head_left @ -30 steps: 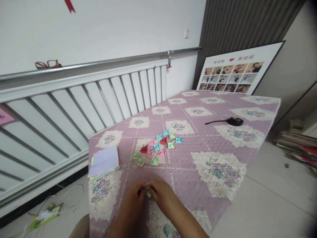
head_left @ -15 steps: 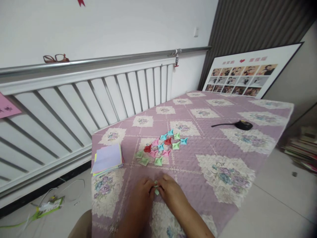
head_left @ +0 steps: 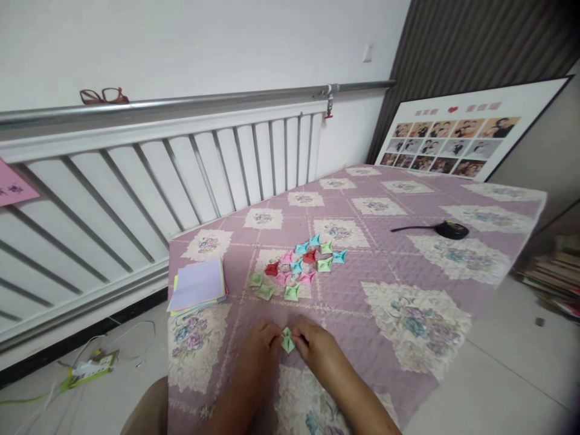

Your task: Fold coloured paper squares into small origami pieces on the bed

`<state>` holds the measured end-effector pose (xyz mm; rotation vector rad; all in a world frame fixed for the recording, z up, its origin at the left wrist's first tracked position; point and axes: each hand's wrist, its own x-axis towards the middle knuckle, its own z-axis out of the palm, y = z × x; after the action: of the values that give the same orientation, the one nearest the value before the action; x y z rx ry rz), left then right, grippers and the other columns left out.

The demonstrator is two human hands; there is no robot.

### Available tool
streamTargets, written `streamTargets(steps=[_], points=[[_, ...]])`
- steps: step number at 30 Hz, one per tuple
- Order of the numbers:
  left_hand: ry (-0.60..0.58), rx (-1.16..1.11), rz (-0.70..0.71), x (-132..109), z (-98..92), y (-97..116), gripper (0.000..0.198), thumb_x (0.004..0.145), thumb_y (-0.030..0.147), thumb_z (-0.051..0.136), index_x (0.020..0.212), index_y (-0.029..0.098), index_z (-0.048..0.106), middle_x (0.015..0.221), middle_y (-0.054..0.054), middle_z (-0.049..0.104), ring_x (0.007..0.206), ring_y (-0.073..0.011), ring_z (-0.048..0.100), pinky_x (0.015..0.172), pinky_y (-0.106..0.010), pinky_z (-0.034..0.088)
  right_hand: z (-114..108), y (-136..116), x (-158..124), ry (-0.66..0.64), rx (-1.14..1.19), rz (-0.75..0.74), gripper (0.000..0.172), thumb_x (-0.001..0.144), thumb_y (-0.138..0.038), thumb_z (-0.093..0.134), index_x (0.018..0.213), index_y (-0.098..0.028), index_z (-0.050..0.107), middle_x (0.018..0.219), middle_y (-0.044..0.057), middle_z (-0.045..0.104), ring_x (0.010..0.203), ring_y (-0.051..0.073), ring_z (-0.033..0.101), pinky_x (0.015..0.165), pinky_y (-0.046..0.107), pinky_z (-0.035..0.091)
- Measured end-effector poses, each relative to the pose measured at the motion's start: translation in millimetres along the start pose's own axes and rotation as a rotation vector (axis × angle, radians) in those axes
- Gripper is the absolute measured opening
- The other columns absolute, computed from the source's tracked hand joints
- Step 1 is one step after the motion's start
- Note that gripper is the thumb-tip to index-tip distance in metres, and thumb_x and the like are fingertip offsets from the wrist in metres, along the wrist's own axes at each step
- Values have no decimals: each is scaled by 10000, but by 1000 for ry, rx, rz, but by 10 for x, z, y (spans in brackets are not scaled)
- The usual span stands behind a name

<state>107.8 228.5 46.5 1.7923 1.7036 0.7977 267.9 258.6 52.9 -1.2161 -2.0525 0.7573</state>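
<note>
A small folded piece of light green paper (head_left: 287, 341) is held between my two hands, low over the near part of the table. My left hand (head_left: 264, 345) pinches its left side with thumb and fingertips. On its right side, my right hand (head_left: 312, 340) pinches the opposite corner. Several folded paper pieces (head_left: 296, 266) in green, pink, red and blue lie in rough rows just beyond my hands. To the left rests a stack of coloured paper sheets (head_left: 199, 286), a lilac one on top.
A purple floral cloth (head_left: 348, 314) covers the table. A black tape measure (head_left: 452, 229) lies at the right, its strap pointing left. Behind stands a white radiator (head_left: 235, 163), with glasses (head_left: 104, 95) on the pipe above. A photo board (head_left: 453, 136) leans at the back right.
My hands have moved slightly apart, and more of the green paper between them shows, spread wider. The camera view has shifted a little.
</note>
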Motion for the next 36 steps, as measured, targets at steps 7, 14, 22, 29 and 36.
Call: streamTargets(steps=[7, 14, 22, 29, 36], points=[[25, -33, -98, -3, 9, -36, 148, 817, 191, 466, 804, 194, 613, 792, 3, 623, 768, -163, 559, 726, -267, 387, -20, 125, -27, 25, 27, 56, 128, 718, -127, 456, 624, -209, 482, 583, -41, 501, 556, 113, 454, 547, 215, 328], [41, -36, -173, 14, 9, -87, 144, 809, 203, 465, 789, 194, 607, 766, 8, 643, 749, -158, 580, 696, -252, 392, -65, 192, -36, 36, 50, 63, 131, 723, -143, 446, 614, -210, 472, 588, -33, 518, 559, 115, 481, 549, 212, 346], [49, -31, -214, 6, 18, -146, 125, 802, 237, 490, 753, 193, 596, 743, 12, 634, 737, -164, 575, 675, -256, 397, -124, 233, -31, 18, 9, 82, 147, 704, -110, 445, 600, -213, 449, 574, -39, 486, 551, 116, 455, 555, 223, 328], [35, 6, -93, -19, 38, -72, 169, 825, 197, 456, 827, 208, 626, 820, 1, 657, 796, -168, 588, 749, -269, 409, -177, 109, -29, 8, -7, 17, 117, 721, -91, 508, 690, -204, 512, 736, -2, 542, 722, 149, 514, 664, 248, 373], [21, -23, -83, -18, 32, -71, 210, 819, 157, 461, 909, 216, 641, 906, -24, 676, 862, -186, 602, 825, -317, 429, -119, -132, 24, -20, -131, -25, 94, 748, -112, 574, 727, -201, 557, 899, 41, 573, 917, 195, 515, 789, 287, 400]])
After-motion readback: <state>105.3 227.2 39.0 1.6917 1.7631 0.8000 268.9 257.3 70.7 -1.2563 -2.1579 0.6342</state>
